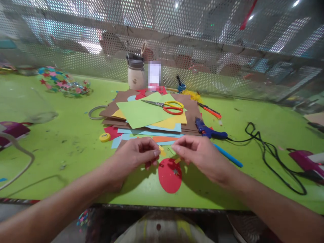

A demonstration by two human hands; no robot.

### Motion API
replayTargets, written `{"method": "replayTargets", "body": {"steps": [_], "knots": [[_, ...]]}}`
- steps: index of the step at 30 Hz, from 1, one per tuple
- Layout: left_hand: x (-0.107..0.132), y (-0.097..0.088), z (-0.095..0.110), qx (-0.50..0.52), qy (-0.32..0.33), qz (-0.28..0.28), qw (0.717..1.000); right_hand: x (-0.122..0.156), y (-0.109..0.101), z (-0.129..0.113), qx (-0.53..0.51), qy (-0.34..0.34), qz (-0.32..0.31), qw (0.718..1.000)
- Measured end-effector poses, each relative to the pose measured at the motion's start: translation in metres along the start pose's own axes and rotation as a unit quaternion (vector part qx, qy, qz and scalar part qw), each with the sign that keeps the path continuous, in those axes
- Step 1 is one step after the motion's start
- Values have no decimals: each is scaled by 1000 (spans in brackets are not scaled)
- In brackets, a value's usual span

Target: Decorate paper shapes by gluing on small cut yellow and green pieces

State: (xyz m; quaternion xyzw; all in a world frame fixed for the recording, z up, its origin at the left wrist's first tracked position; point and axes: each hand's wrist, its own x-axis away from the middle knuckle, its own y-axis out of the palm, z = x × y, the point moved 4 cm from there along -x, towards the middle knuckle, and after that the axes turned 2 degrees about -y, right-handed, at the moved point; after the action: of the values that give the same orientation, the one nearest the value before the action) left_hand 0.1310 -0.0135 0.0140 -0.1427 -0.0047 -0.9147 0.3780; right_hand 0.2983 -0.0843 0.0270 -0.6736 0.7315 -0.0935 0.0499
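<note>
My left hand [141, 153] is closed in a pinch above the table. Beside its fingertips shows a small yellow paper piece [162, 149]; I cannot tell whether it is held or lies beyond them. My right hand [196, 153] pinches a thin green paper strip [171, 150] at its fingertips, level with the left. Below and between both hands lies a red paper oval [170, 179], flat on the table, with a small grey star-shaped bit on it. A narrow tan paper scrap [178, 161] shows under the right fingers.
Yellow-and-red-handled scissors [173, 107] rest on a green sheet [141, 111] atop stacked brown cardboard [116, 104]. A blue glue gun [212, 132] with black cord, a blue pen [229, 156], a yellow cap [104, 137] and a tumbler [136, 74] stand or lie around.
</note>
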Motion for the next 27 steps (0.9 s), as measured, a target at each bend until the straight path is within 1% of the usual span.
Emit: {"method": "replayTargets", "body": {"steps": [2, 4, 6, 8, 10, 12, 15, 17, 19, 21, 24, 27], "knots": [[-2, -6, 1, -39, -2, 9, 999, 3, -19, -8, 68, -39, 40, 996], [-7, -11, 0, -115, -6, 8, 993, 4, -37, -11, 116, -61, 73, 989], [-14, -14, -4, -200, -23, 0, 979, 5, -50, -8, 154, -61, 85, 983], [-21, -15, -10, -256, -39, -4, 966, 3, -55, 0, 176, -45, 73, 981], [-26, -14, -13, -280, -52, -4, 959, 2, -55, 9, 183, -25, 49, 982], [-29, -11, -15, -286, -70, -15, 955, 2, -52, 15, 183, -18, 30, 982], [-31, -8, -12, -286, -99, -37, 952, 3, -48, 17, 188, -30, 23, 981], [-32, -7, -9, -295, -118, -37, 948, 4, -47, 16, 190, -41, 23, 981], [-33, -8, -6, -306, -134, -29, 942, 4, -46, 16, 189, -42, 16, 981], [-33, -8, -4, -303, -139, -19, 943, 4, -42, 17, 197, -38, 1, 980], [-32, -7, -2, -298, -126, 12, 946, 6, -31, 18, 235, -39, -28, 971], [-31, -6, -2, -311, -108, 50, 943, 12, -17, 16, 261, -72, -57, 961]]}}
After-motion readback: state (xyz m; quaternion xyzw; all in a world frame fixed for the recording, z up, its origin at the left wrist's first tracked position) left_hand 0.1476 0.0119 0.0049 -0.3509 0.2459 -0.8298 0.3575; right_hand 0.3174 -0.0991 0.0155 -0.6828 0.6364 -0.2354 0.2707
